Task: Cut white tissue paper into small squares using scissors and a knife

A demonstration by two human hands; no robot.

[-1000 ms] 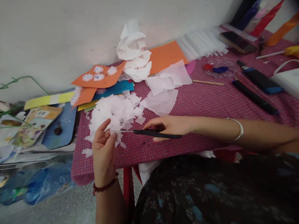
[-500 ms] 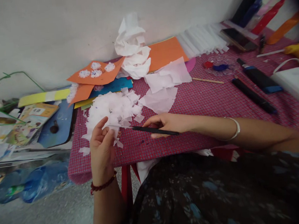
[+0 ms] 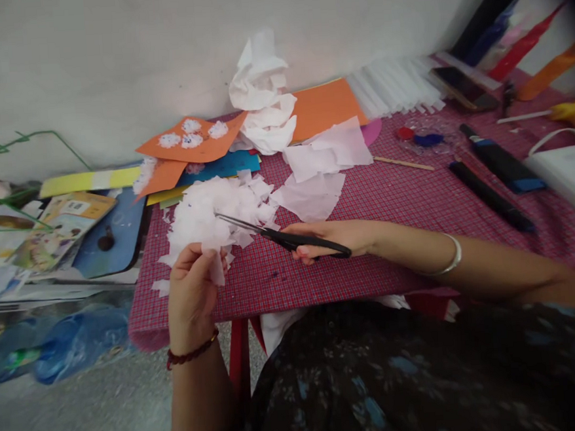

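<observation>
My right hand [image 3: 335,237] grips black-handled scissors [image 3: 283,235], their blades parted and pointing left toward a pile of white tissue paper pieces [image 3: 218,214] on the red checked tablecloth [image 3: 389,202]. My left hand [image 3: 190,291], with a dark red bead bracelet on its wrist, pinches a small strip of white tissue paper [image 3: 217,268] at the table's front left edge. The scissor tips lie just above that strip. A silver bangle sits on my right wrist.
Crumpled white paper [image 3: 262,92], orange card [image 3: 326,108] and an orange sheet with white paper flowers [image 3: 191,140] lie at the back. Black tools [image 3: 490,191], a white box [image 3: 567,169] and a phone [image 3: 463,88] are at right. Books and blue plastic clutter the floor left.
The scissor blades, level and closed before, now stand open and angled up-left. My left hand has dropped slightly, fingers curled onto the paper strip.
</observation>
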